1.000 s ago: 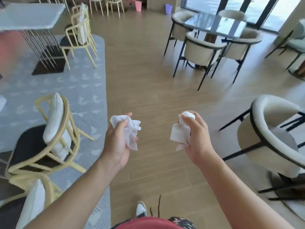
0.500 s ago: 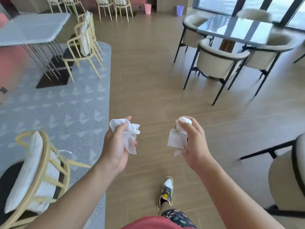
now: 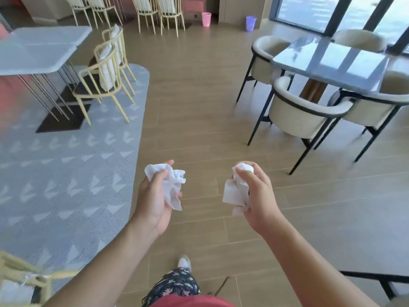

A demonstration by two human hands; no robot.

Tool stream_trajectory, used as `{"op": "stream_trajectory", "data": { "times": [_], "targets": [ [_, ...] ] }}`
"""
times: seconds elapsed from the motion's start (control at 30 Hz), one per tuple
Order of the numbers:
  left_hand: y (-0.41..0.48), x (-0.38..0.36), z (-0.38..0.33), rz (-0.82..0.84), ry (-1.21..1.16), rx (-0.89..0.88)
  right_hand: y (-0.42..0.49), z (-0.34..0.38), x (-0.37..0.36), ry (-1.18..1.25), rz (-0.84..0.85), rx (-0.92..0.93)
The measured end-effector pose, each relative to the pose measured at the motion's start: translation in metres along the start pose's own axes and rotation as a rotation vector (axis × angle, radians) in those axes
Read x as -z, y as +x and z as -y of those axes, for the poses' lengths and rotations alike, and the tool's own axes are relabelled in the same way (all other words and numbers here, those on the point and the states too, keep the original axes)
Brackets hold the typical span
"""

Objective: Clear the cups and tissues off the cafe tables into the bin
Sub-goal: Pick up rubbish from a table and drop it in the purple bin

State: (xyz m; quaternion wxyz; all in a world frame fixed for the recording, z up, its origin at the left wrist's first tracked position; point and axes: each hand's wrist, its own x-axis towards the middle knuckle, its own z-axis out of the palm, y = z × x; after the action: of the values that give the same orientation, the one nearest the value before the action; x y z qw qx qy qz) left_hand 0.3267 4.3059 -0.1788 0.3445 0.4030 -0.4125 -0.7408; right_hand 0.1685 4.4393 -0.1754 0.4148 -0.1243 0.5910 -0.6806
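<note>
Out in front of the body, a crumpled tissue [image 3: 171, 185] is gripped in the left hand [image 3: 155, 202], the thumb curled over its top edge. A second tissue [image 3: 236, 191] is clutched in the right hand [image 3: 260, 196], the fingers wrapped round it so that a flat corner hangs free below. Both are held in the air above the wooden floor [image 3: 199, 129], with the hands kept apart from each other. Beneath them a patterned trouser leg and a white shoe [image 3: 184, 261] can be seen. To the left a grey rug [image 3: 66, 173] is laid, and on it a pale table [image 3: 39, 49] on thin metal legs is flanked by yellow chairs [image 3: 104, 69]. To the right a glossy table [image 3: 332, 63] is ringed by cream chairs [image 3: 298, 116] on black legs. Far off by the back wall a pink bin [image 3: 206, 18] and a purple bin [image 3: 251, 23] are stood on the floor, near each other and well apart from the hands.
</note>
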Motion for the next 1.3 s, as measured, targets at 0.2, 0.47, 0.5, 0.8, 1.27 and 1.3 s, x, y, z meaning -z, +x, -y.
{"op": "stream_trajectory", "data": {
  "times": [0.2, 0.47, 0.5, 0.8, 1.27, 1.3],
  "targets": [
    [0.133, -0.052, -0.005, 0.025, 0.003, 0.038, 0.137, 0.027, 0.004, -0.012, -0.021, -0.007],
    [0.344, -0.135, -0.052, 0.06, 0.015, 0.022, 0.346, 0.107, -0.017, -0.02, -0.047, 0.019],
    [0.368, -0.146, -0.06, 0.068, 0.018, 0.019, 0.369, 0.118, -0.019, -0.02, -0.054, 0.021],
    [0.563, -0.239, -0.094, 0.129, 0.036, 0.035, 0.575, 0.19, -0.007, -0.021, -0.115, 0.036],
    [0.867, -0.445, -0.128, 0.014, 0.018, 0.046, 0.943, 0.343, 0.045, -0.059, 0.007, -0.045],
    [0.886, -0.456, -0.134, 0.005, 0.011, 0.042, 0.964, 0.354, 0.045, -0.068, 0.016, -0.05]
  ]
}}
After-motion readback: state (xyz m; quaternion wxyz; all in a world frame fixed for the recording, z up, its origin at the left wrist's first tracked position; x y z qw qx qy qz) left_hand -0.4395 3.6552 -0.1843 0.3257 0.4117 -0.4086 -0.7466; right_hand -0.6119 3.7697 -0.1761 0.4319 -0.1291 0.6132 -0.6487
